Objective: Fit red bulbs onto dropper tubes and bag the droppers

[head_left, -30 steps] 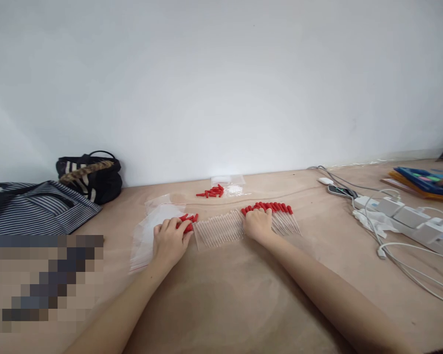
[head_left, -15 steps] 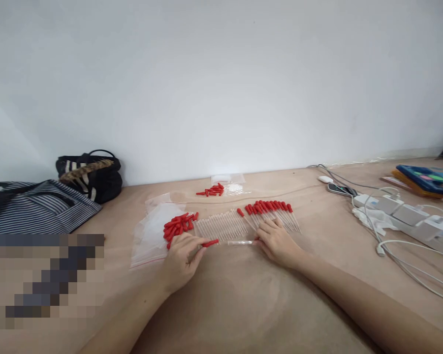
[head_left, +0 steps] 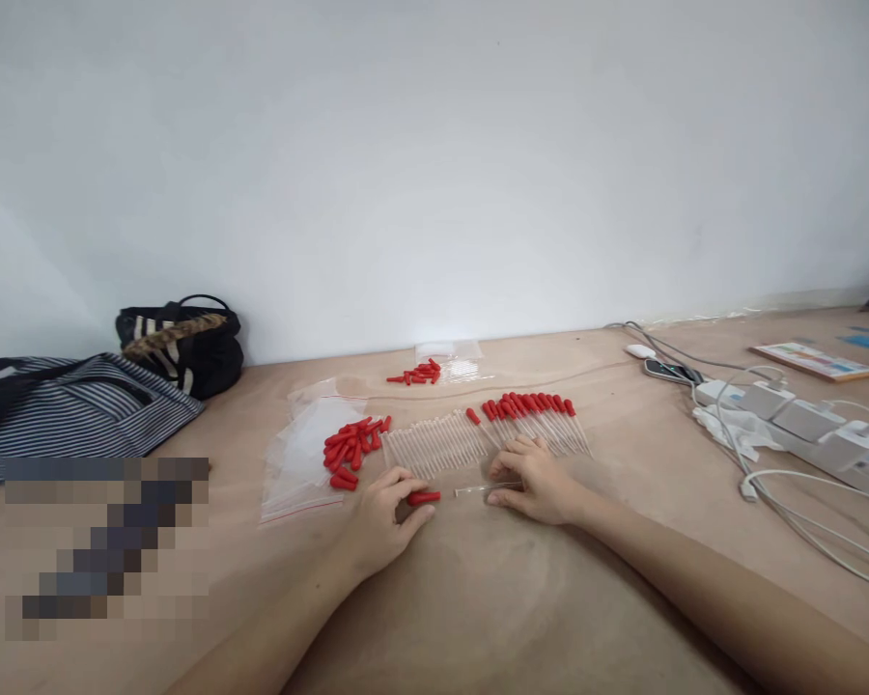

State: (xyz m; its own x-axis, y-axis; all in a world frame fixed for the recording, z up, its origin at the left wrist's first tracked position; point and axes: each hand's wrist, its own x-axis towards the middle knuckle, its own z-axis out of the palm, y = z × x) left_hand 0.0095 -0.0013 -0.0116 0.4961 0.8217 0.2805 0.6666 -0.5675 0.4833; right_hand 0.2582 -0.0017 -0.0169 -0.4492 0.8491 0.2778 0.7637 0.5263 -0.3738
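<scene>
My left hand (head_left: pixel 391 514) is closed, with a red rubber dropper bulb (head_left: pixel 425 498) between thumb and forefinger, its narrow end facing right. Across a small gap, my right hand (head_left: pixel 540 483) pinches a clear glass dropper tube (head_left: pixel 469 490) lying level, one end pointing at the bulb. Behind my hands is a row of bare glass tubes (head_left: pixel 434 444). Droppers with red bulbs fitted (head_left: pixel 528 405) lie side by side behind my right hand. Loose red bulbs (head_left: pixel 348 446) are heaped on clear zip bags (head_left: pixel 296 449) at left.
Farther back lie more red bulbs (head_left: pixel 416 374) and a clear bag (head_left: pixel 460 362) near the wall. At right are a power strip with white chargers (head_left: pixel 803 420), cables (head_left: pixel 789 480) and a colourful board (head_left: pixel 811 362). A striped bag (head_left: pixel 101 405) and a black bag (head_left: pixel 188 347) stand left.
My left hand has moved right and nearer with the bulb, uncovering loose bulbs. My right hand and the tube shifted slightly nearer. At far right, a dark blue item has left the colourful board.
</scene>
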